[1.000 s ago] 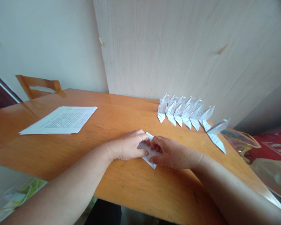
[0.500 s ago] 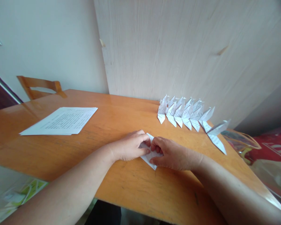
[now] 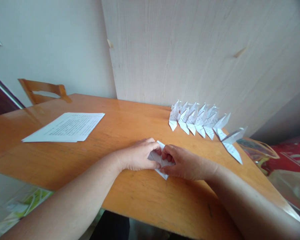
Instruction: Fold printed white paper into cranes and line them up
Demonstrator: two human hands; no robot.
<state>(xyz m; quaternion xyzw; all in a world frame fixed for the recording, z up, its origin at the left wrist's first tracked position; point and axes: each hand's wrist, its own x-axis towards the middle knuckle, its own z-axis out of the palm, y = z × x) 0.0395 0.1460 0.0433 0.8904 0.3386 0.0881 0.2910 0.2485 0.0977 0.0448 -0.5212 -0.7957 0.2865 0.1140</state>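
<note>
A small piece of folded white paper [image 3: 158, 157] lies on the wooden table between my two hands, partly hidden by the fingers. My left hand [image 3: 140, 154] grips its left side, with the thumb low and the fingers curled over the top. From the right, my right hand [image 3: 183, 163] pinches the paper, its fingers bent and the thumb near the lower corner. The fingertips of both hands almost meet over the middle of the sheet. Farther back to the right stand several folded paper pieces [image 3: 200, 120] with pointed upright wings, and a similar folded piece [image 3: 232, 145] sits apart, nearer me.
On the left of the table [image 3: 130, 123] lies a stack of printed sheets [image 3: 72, 125]. A wooden chair [image 3: 43, 88] stands behind the far left corner, and a pale wood panel [image 3: 180, 50] rises at the back. Red and clear bags [image 3: 290, 156] are beyond the right edge.
My hands stay on the folded paper with only a slight shift of the fingers. The paper's lower left edge is a little more covered. The whole view has moved slightly.
</note>
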